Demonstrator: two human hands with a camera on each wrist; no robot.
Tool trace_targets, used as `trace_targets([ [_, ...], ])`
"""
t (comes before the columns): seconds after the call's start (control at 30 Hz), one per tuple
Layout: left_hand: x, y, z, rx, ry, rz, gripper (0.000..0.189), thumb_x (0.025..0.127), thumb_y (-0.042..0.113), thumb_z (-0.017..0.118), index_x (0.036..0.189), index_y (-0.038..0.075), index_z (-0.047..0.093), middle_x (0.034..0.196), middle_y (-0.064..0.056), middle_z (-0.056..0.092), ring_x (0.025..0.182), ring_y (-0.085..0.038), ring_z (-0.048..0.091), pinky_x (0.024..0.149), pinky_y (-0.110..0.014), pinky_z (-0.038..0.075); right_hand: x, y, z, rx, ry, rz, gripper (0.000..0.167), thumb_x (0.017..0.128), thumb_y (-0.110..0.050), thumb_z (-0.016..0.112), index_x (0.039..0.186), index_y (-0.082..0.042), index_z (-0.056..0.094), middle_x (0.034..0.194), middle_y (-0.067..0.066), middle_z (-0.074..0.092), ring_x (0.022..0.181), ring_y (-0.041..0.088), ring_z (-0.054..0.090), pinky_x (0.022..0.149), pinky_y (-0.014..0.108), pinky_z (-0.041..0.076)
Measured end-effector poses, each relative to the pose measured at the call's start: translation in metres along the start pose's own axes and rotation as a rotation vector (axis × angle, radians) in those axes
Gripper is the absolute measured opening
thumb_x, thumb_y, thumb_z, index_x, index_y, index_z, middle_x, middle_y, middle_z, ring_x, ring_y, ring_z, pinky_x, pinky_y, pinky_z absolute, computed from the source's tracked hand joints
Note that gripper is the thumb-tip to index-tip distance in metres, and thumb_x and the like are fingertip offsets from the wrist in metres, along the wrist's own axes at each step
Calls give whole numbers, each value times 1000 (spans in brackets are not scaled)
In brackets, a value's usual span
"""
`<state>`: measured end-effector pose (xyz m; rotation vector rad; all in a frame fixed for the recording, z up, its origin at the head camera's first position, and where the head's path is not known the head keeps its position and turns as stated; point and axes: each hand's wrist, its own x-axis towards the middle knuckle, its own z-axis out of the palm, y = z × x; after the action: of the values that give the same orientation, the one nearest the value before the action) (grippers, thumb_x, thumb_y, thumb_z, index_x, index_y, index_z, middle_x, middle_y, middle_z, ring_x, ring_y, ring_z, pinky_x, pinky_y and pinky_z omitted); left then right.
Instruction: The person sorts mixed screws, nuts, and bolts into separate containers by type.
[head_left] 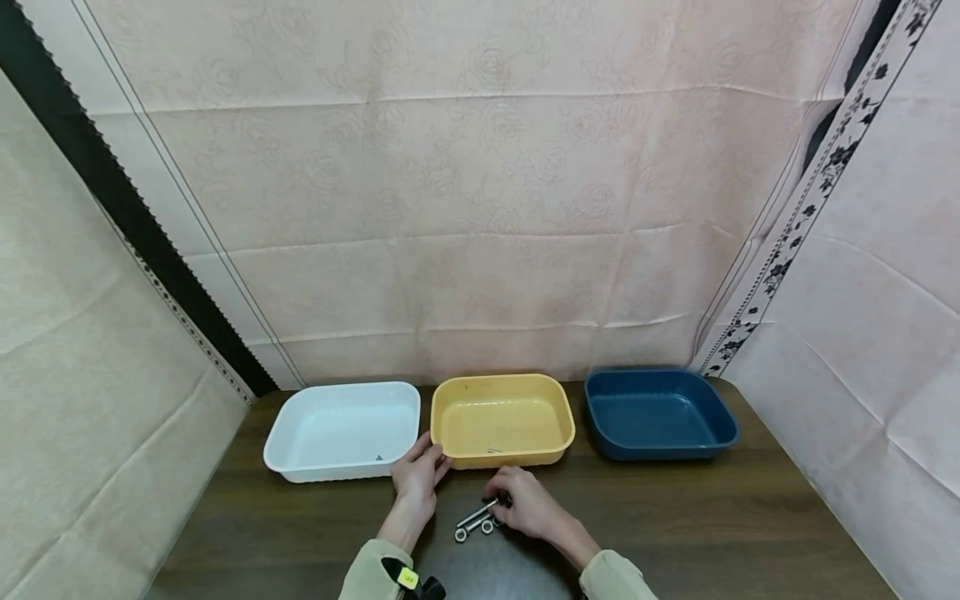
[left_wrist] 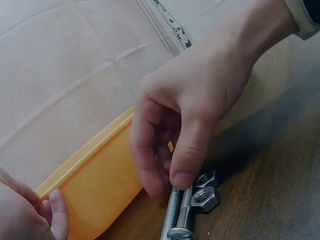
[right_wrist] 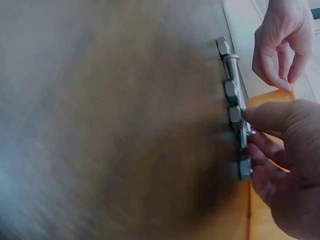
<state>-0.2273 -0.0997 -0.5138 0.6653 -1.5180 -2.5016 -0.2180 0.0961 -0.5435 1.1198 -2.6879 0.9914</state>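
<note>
My left hand pinches the near-left rim of the yellow tray, thumb outside the wall in the left wrist view. In front of that tray, my right hand reaches down over a small group of metal hardware, its thumb and fingers bent. Two long bolts lie side by side under its fingertips. Several hex nuts sit along them. In the right wrist view the thumb touches the hardware; whether the fingers grip a piece is hidden. A tiny metal piece lies inside the yellow tray.
To the left stands a white tray with a tiny dark piece inside. A dark blue tray stands at the right. All three line the back of the brown wooden table, against pale cloth walls.
</note>
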Motion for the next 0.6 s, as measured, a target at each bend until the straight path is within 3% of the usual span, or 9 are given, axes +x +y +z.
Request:
trace_targets([
  [0.27,-1,0,-1,10,-2,-7,50,89,-13,56,139,-11,50,106,-20,64,80,-19,64,70,-27,59,9,0,-12,53,-204,38,10,84,-3,76,92,-9,74,88,-7,61,82,6,54,74,22,49],
  [0.6,-1,1,-1,9,-9,-3,50,89,-13,56,139,-12,50,108,-21,64,81,-20,64,69,-27,59,11,-3,-16,23,-268,79,12,87,-3,73,85,-14,72,84,-12,55,78,2,50,71,19,47],
])
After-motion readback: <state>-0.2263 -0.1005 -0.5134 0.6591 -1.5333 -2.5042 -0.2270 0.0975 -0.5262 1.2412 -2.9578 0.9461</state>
